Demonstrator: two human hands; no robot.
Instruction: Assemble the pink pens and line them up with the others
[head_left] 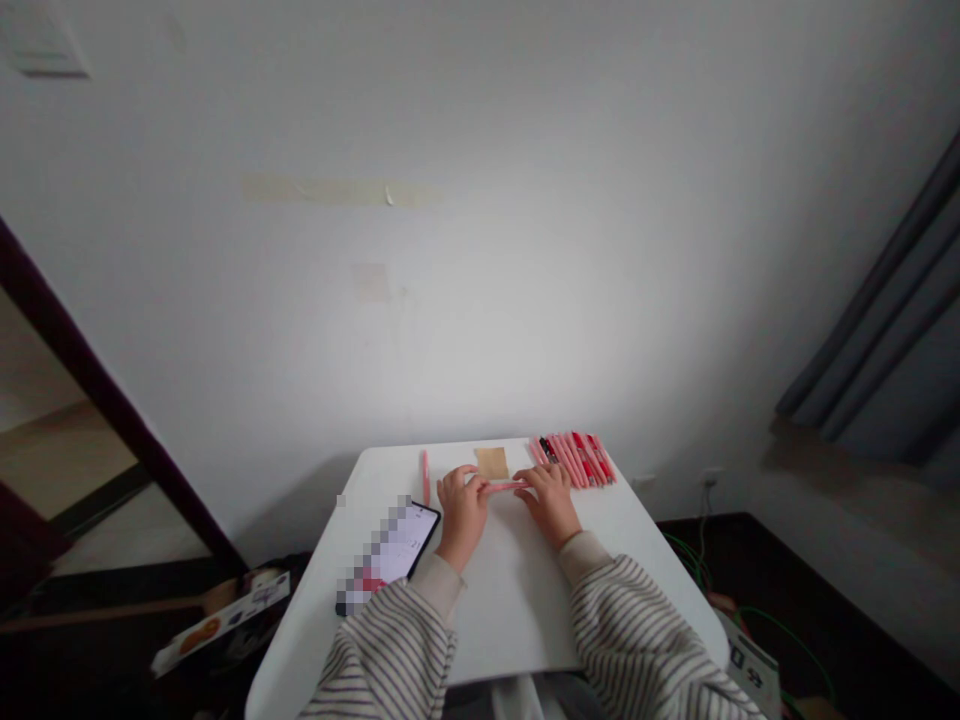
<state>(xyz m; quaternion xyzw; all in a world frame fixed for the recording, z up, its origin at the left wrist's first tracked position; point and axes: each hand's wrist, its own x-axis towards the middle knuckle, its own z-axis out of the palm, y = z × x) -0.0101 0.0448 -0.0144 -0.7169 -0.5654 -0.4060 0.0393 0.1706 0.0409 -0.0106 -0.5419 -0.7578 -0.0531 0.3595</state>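
A pink pen (504,487) lies level between my two hands, just above or on the white table. My left hand (461,510) pinches its left end, and my right hand (550,500) has its fingers closed on the right end. Beyond them sits a small tan paper square (492,462). Another pink pen (426,476) rests on the table to the left of my left hand. Past my right hand is a row of several pens (581,460), mostly pink, with some red and black parts.
The white table (517,610) stands against a pale wall (525,250). A phone (390,560) with a lit screen lies at the table's left side. Boxes (225,620) are on the floor at left; green cables (690,560) run on the floor at right.
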